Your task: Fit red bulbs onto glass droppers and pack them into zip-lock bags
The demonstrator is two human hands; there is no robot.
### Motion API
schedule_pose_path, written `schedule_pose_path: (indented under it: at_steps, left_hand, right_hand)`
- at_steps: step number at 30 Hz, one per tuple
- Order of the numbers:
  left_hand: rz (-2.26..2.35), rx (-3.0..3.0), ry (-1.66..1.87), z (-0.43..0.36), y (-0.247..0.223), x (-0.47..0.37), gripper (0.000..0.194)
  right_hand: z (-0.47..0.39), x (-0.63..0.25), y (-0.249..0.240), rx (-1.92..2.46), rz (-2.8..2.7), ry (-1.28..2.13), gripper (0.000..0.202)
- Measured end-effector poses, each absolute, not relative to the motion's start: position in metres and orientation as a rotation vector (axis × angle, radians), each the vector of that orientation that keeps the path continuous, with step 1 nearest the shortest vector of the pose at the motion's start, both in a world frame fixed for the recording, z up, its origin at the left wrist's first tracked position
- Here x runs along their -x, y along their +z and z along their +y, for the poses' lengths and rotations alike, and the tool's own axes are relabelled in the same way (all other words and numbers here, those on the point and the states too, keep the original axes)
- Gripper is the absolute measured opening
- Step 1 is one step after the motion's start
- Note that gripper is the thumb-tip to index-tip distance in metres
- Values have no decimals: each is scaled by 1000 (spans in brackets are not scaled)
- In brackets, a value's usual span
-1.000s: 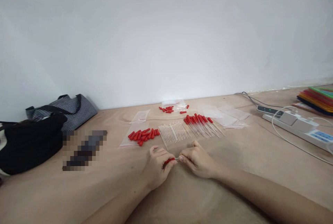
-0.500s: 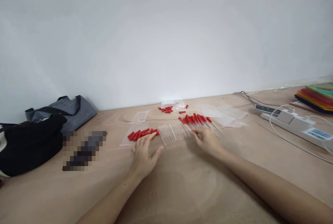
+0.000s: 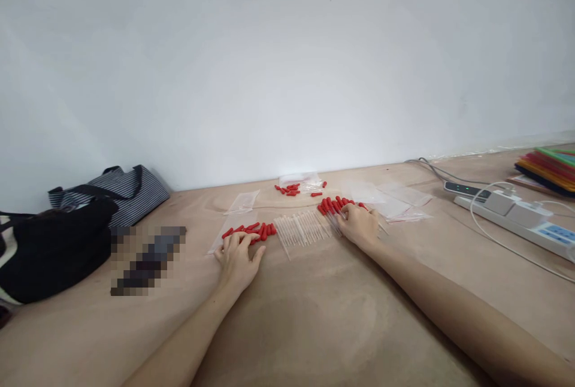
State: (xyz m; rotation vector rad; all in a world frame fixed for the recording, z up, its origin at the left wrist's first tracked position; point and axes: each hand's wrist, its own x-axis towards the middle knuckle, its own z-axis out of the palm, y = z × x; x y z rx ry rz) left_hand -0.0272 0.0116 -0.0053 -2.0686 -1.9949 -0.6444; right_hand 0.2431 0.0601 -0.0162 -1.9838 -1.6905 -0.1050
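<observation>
Compared with half a second ago, the left hand (image 3: pixel 237 262) is farther left over the loose red caps (image 3: pixel 265 232), and the right hand (image 3: pixel 360 225) farther forward over the capped tubes (image 3: pixel 332 204). The left thumb stands wide of its fingers; the right fingers curl, and whether they grip anything cannot be told. The caps heap loosely at the left fingertips; slim, pale bare tubes (image 3: pixel 300 229) lie side by side between both hands' fingers; the capped ones, red-ended, fan beneath the right fingers.

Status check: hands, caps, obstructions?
Left hand open at the loose red caps. Right hand over red-tipped tubes, grip unclear. No obstructions seen; bare tubes between hands.
</observation>
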Motion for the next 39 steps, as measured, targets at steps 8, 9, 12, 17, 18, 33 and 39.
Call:
schedule_pose_path:
  at_steps: [8, 9, 12, 17, 18, 33, 39]
  left_hand:
    - [-1791, 1948, -622, 25, -8, 20, 19]
    - [-1790, 1939, -620, 26, -8, 20, 21]
    - [-1827, 1880, -637, 28, -9, 20, 28]
    - [-1939, 1830, -632, 32, -12, 21, 27]
    - [-1950, 1835, -631, 33, -12, 21, 24]
    - [-1721, 1977, -952, 19, -5, 13, 15]
    - [-1519, 2686, -970, -24, -16, -17, 12]
  right_hand:
    - [63, -212, -7, 1938, -1915, -120, 29]
    - [65, -208, -6, 1979, -1938, -99, 29]
    - [71, -200, -3, 2090, -1982, -11, 28]
    - [82, -197, -1, 2157, -1981, 39, 23]
    - [84, -197, -2, 2160, -1985, 45, 23]
    - [34, -215, -4, 1607, -2109, -39, 22]
    - [-17, -246, -25, 1135, -2146, 262, 20]
